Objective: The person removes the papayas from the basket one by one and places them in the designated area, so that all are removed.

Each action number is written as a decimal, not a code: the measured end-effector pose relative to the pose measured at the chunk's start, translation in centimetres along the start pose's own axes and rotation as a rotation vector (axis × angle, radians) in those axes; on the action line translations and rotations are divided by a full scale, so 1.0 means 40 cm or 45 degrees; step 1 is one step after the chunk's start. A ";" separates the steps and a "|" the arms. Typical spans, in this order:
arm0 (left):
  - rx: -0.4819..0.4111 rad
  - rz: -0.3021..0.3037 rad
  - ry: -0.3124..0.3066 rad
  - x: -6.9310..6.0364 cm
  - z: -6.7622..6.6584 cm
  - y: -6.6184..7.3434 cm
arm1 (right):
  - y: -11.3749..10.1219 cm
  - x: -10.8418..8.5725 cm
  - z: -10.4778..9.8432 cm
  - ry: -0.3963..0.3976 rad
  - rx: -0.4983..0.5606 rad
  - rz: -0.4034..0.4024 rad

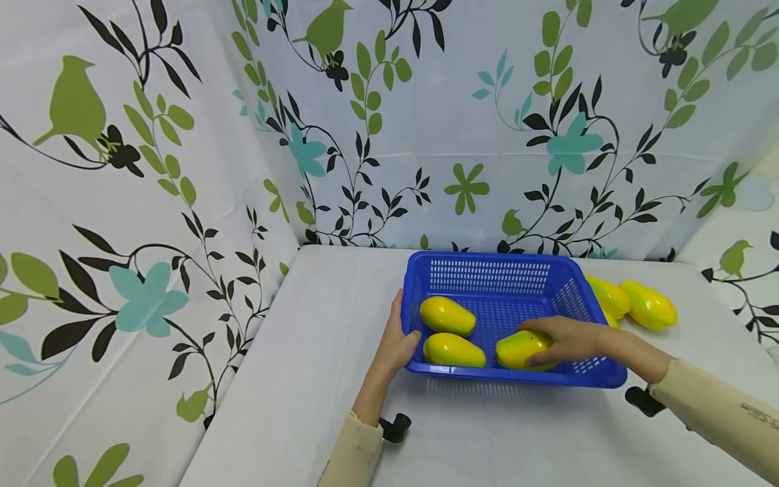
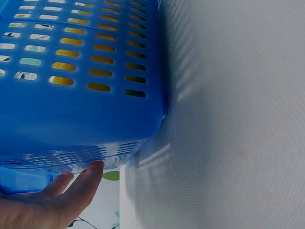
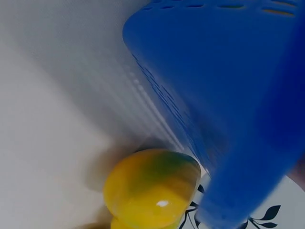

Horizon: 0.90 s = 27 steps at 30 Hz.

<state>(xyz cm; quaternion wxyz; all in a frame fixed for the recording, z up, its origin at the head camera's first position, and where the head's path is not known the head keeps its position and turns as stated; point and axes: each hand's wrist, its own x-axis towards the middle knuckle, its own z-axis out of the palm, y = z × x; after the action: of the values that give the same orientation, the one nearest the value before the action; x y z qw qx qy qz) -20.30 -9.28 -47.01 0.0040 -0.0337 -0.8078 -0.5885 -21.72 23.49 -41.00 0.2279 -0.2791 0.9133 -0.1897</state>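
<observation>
A blue plastic basket [image 1: 487, 376] with slotted walls sits on the white table. My left hand [image 1: 397, 343] holds its left side, thumb over the rim. In the left wrist view, fingers [image 2: 86, 183] lie along the outside of the basket wall [image 2: 76, 114]. Inside the basket at front right, my right hand [image 1: 562, 339] grips a yellow mango [image 1: 517, 348] from above; part of the fruit is hidden under the fingers. Two more yellow mangoes, one behind [image 1: 447, 316] and one in front [image 1: 453, 350], lie in the basket's left part.
Outside the basket's right wall lie more yellow mangoes, one at the far right [image 1: 648, 306] and another [image 1: 608, 297] partly behind the rim. A mango [image 3: 152, 186] with a green patch shows close to the wall in the right wrist view. Patterned cloth [image 1: 426, 135] hangs behind the table.
</observation>
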 end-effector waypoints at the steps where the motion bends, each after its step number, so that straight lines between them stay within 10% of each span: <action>1: 0.003 0.000 0.000 0.001 0.002 0.001 | 0.002 -0.004 -0.002 0.014 -0.002 0.004; 27: -0.035 0.002 -0.013 0.006 0.009 0.001 | 0.060 -0.207 -0.106 0.540 0.001 0.117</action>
<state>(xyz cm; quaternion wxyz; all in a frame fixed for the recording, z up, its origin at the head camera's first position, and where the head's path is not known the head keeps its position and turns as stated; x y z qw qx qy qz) -20.54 -8.92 -47.05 -0.0003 -0.0373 -0.7995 -0.5994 -18.80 31.21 -36.05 0.0391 -0.1909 0.9525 -0.2339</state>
